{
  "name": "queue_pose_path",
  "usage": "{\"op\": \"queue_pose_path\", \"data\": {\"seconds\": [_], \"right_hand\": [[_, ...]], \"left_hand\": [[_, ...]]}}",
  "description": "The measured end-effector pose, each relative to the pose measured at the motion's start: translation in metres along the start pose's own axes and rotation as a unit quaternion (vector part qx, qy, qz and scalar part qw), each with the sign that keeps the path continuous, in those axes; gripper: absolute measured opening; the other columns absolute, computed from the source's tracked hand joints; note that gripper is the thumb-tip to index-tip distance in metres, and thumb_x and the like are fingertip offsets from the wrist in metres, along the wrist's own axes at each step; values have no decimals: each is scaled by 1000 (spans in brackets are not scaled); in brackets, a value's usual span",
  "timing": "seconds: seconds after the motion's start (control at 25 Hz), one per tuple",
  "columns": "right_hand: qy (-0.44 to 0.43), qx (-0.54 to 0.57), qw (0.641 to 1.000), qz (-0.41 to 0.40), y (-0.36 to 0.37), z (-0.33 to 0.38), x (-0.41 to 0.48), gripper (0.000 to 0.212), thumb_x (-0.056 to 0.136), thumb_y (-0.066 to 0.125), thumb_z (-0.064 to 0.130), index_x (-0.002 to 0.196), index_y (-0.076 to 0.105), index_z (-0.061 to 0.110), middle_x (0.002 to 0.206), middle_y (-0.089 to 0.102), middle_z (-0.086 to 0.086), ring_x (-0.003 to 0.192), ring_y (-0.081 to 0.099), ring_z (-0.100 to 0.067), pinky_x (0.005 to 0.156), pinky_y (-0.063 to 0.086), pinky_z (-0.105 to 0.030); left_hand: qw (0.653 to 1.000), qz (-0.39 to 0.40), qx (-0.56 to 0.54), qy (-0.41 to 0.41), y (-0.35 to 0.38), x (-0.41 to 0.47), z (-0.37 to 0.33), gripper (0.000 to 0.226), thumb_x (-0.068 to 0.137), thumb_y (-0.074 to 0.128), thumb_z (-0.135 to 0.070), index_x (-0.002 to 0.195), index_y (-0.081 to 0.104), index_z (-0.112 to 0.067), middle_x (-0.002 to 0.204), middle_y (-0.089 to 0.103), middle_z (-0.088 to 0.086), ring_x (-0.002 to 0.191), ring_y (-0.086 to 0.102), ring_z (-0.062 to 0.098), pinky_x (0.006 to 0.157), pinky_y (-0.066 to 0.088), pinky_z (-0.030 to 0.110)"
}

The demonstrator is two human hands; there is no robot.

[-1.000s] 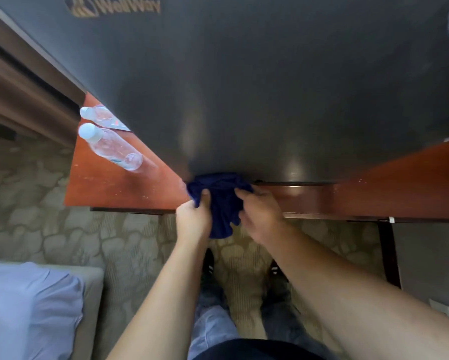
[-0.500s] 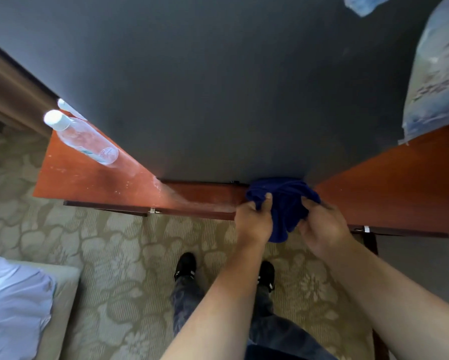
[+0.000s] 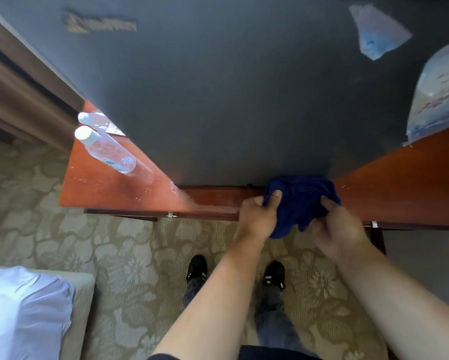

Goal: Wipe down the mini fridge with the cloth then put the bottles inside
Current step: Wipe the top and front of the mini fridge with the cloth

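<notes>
Head view is looking down the dark front of the mini fridge (image 3: 231,100), which is standing on a reddish wooden surface (image 3: 109,188). Both hands are bunching a dark blue cloth (image 3: 300,203) against the bottom edge of the fridge, where it meets the surface. The left hand (image 3: 257,216) is closing its grip on the cloth's left side, thumb pressing on top of the fabric. The right hand (image 3: 337,229) is pinching the cloth's lower right part, fingers curling into the folds, so each grip is clamping the cloth. A tail of fabric is hanging down between the two hands, past the surface's front edge. Well to the left of the grips, two clear bottles are standing on the surface beside the fridge: the nearer bottle (image 3: 106,150) with a white cap, and the farther bottle (image 3: 93,119) partly hidden by the fridge's edge. Below the grips, patterned carpet (image 3: 130,255) and two dark shoes (image 3: 197,266) are showing.
</notes>
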State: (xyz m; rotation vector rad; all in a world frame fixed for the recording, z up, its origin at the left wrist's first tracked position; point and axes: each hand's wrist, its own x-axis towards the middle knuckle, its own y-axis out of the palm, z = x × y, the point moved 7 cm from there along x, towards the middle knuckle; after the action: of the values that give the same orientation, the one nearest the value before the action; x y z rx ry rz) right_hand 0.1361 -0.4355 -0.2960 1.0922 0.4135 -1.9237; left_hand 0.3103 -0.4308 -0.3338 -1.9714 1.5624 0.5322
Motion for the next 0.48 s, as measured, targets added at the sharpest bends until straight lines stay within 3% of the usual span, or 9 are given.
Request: {"op": "queue_pose_path", "data": {"seconds": [0.08, 0.16, 0.28, 0.32, 0.36, 0.4, 0.48], "right_hand": [[29, 31, 998, 35, 49, -33, -13, 30, 105, 51, 6, 132, 61, 10, 130, 69, -14, 115, 67, -28, 90, 57, -37], [61, 48, 995, 66, 98, -69, -34, 31, 104, 50, 6, 134, 61, 8, 130, 69, -18, 113, 68, -31, 80, 59, -36], [130, 68, 984, 97, 157, -117, -64, 40, 105, 48, 3, 145, 52, 1, 149, 53, -26, 129, 56, -43, 59, 54, -13], [157, 85, 980, 89, 171, -130, -73, 37, 106, 45, 0, 142, 52, -3, 146, 54, -28, 126, 56, -44, 60, 49, -6], [182, 116, 971, 99, 187, -141, -85, 30, 106, 43, -3, 132, 57, -3, 134, 59, -28, 115, 60, -43, 70, 50, -6], [179, 137, 967, 122, 202, -149, -93, 23, 105, 43, -6, 117, 62, 0, 120, 63, -24, 100, 65, -37, 84, 52, -17], [125, 92, 979, 133, 212, -153, -94, 23, 104, 45, -8, 99, 63, 5, 106, 67, -17, 86, 67, -24, 89, 54, -35]], "left_hand": [[998, -51, -5, 24, -57, -2, 4, 55, 95, 64, -49, 74, 68, 1, 67, 71, 12, 61, 56, 18, 57, 42, 29], [993, -113, 17, 31, -118, -5, 9, 57, 96, 65, -44, 64, 59, 2, 56, 55, 5, 55, 44, 17, 52, 36, 29], [981, -184, 43, 41, -205, -13, 11, 55, 99, 62, -40, 65, 53, 2, 61, 43, 1, 62, 35, 16, 48, 29, 29], [977, -200, 54, 50, -228, -15, 10, 55, 99, 61, -41, 67, 54, 4, 63, 43, 2, 62, 35, 16, 48, 29, 28], [973, -213, 67, 57, -246, -18, 7, 55, 100, 60, -41, 68, 55, 4, 64, 44, 3, 62, 35, 15, 46, 29, 25], [972, -215, 79, 60, -258, -18, 5, 55, 100, 60, -42, 67, 56, 2, 64, 46, 3, 61, 36, 15, 46, 31, 24], [971, -208, 95, 61, -267, -19, 0, 55, 100, 59, -43, 64, 52, -2, 64, 45, 3, 62, 36, 18, 52, 33, 32]]}}
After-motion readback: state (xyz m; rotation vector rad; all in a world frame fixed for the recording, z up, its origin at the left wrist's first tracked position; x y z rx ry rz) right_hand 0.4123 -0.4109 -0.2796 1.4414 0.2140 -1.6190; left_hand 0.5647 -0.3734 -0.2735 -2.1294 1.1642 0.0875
